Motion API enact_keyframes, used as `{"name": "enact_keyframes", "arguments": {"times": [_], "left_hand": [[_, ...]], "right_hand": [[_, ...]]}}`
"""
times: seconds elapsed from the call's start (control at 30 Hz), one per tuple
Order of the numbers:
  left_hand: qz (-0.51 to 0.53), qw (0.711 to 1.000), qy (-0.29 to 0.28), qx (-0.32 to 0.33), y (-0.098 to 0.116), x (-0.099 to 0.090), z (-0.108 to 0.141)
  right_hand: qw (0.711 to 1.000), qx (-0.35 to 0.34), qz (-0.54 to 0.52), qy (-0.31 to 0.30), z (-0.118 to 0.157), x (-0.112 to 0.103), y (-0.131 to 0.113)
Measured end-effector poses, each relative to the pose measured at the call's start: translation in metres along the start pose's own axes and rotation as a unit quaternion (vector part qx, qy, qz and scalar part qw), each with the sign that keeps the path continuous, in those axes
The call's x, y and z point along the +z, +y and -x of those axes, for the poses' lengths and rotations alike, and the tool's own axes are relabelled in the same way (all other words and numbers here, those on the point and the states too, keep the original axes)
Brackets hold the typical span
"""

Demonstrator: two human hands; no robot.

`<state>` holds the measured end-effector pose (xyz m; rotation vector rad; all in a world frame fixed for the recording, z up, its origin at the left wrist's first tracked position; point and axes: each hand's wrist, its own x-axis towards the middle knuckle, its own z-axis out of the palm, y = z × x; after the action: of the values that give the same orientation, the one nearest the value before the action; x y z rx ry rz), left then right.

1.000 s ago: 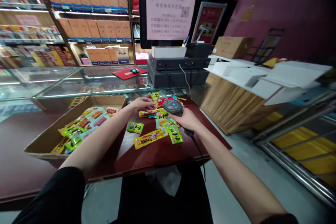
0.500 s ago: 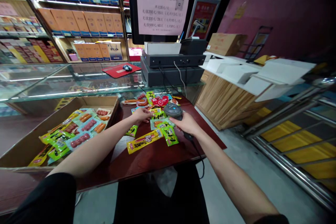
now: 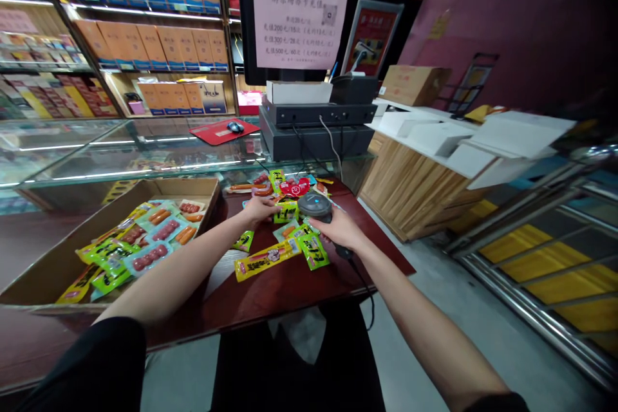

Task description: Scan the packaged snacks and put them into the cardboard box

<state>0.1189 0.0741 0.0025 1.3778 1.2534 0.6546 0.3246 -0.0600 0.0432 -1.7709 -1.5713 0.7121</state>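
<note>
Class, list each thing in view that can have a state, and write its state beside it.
Scanner: in the right hand, blue light on
Green packet: pinched in the left hand
Long yellow packet: lying flat on the table
Cardboard box: open, packets inside
Brown carton: looks shut
White box: open, flap raised
Monitor: behind a pink sign; on or off unclear
</note>
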Motion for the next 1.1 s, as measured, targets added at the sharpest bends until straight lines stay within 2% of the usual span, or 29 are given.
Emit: {"name": "enact_keyframes", "arguments": {"times": [0.17,0.3,0.4,0.5,0.67,0.9,1.1], "left_hand": [[0.16,0.987,0.006,0.018,0.022,-0.044,-0.005],[0.191,0.981,0.03,0.009,0.024,-0.079,-0.005],[0.203,0.979,0.019,0.003,0.023,-0.092,-0.003],[0.222,0.975,0.007,0.008,0.024,-0.095,-0.002],[0.224,0.974,-0.013,0.011,0.026,-0.093,-0.001],[0.223,0.975,0.007,-0.014,0.029,-0.091,0.002],[0.223,0.975,0.007,-0.004,0.031,-0.091,0.003]], "right_hand": [[0.999,-0.032,0.04,0.013,-0.001,0.0,-0.01],[0.996,-0.075,0.047,0.016,-0.004,0.005,-0.024],[0.995,-0.096,0.037,-0.011,-0.007,0.012,-0.037],[0.994,-0.099,0.041,-0.032,-0.01,0.019,-0.045],[0.992,-0.117,0.049,-0.01,-0.014,0.027,-0.047],[0.991,-0.119,0.047,-0.022,-0.012,0.028,-0.053],[0.991,-0.127,0.043,-0.014,-0.012,0.027,-0.049]]}}
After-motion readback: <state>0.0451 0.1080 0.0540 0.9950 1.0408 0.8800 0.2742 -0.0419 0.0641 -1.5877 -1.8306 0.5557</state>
